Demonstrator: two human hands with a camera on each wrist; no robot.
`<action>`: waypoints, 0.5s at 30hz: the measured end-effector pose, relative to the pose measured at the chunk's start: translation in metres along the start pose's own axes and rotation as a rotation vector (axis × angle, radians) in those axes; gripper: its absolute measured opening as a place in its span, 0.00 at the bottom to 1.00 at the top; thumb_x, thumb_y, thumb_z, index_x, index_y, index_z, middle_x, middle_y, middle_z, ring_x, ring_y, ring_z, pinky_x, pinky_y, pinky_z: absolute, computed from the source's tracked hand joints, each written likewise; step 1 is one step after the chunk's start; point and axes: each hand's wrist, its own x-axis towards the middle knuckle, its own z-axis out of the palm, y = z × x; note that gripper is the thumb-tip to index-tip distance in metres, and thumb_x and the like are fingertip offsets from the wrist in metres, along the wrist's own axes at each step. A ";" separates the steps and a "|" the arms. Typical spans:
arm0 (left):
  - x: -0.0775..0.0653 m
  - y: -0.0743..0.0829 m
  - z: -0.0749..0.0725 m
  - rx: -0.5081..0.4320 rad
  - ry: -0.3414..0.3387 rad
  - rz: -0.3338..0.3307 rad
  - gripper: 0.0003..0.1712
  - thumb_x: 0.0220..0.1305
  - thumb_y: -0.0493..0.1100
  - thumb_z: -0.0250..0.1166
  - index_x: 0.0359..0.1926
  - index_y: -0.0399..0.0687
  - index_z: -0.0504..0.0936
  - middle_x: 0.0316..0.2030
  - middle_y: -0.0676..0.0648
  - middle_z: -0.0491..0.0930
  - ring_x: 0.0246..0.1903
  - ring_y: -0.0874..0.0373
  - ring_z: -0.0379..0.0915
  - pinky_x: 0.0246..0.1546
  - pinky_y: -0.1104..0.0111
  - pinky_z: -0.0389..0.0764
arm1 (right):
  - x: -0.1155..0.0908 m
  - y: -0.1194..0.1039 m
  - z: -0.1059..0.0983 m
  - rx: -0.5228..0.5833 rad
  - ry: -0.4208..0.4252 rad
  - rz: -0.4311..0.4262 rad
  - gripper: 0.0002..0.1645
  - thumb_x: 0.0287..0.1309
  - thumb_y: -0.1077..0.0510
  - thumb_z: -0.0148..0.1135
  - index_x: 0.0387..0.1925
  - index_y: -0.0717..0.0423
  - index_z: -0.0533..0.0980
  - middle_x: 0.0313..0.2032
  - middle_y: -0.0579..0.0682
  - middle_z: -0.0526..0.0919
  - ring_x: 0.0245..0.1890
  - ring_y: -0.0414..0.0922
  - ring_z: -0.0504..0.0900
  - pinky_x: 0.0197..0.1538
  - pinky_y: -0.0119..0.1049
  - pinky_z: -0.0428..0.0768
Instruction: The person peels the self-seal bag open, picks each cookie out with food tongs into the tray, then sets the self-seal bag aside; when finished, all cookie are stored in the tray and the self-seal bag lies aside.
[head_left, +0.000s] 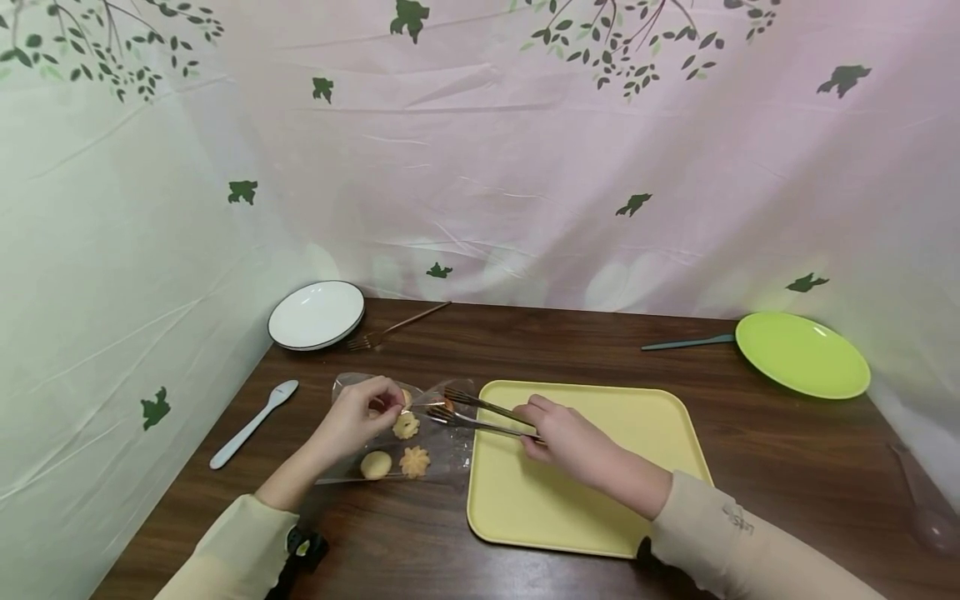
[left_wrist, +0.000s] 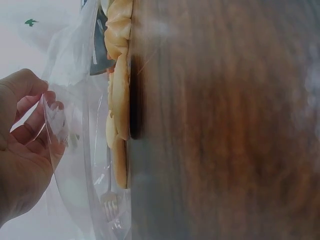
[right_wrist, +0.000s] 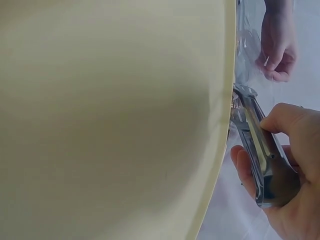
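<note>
My left hand (head_left: 360, 421) pinches the upper film of a clear plastic bag (head_left: 455, 454) between thumb and fingers, lifting it off the cookies. Inside lie several cookies, among them a flower-shaped cookie (head_left: 415, 461), a plain round cookie (head_left: 376, 465) and a ring-shaped cookie (head_left: 406, 426). In the left wrist view the cookies (left_wrist: 121, 97) are seen edge-on under the raised film. My right hand (head_left: 573, 446) grips metal tongs (head_left: 491, 426). Their spread tips reach left to the bag's mouth, beside an orange-brown piece (head_left: 448, 404) partly hidden by them.
A yellow tray (head_left: 577, 521) lies under my right hand, just right of the bag. White plates (head_left: 318, 312) and a fork (head_left: 408, 321) lie at the back left, a pale spoon (head_left: 255, 423) at the left. At the back right are a green plate (head_left: 802, 354) and a dark utensil (head_left: 686, 342).
</note>
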 end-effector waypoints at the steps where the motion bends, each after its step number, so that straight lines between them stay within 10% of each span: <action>1: 0.000 0.000 0.000 0.002 0.002 0.002 0.08 0.58 0.32 0.64 0.31 0.52 0.78 0.29 0.57 0.78 0.30 0.65 0.76 0.30 0.69 0.82 | -0.001 0.000 -0.001 0.006 0.000 0.003 0.18 0.54 0.59 0.63 0.47 0.61 0.77 0.36 0.49 0.76 0.22 0.34 0.68 0.27 0.28 0.74; 15: 0.000 0.000 0.000 0.020 -0.002 -0.012 0.09 0.58 0.33 0.64 0.32 0.54 0.78 0.30 0.57 0.78 0.30 0.65 0.76 0.31 0.70 0.81 | -0.037 0.010 -0.033 0.046 0.040 0.049 0.19 0.55 0.61 0.63 0.49 0.61 0.76 0.37 0.45 0.76 0.26 0.32 0.68 0.29 0.26 0.73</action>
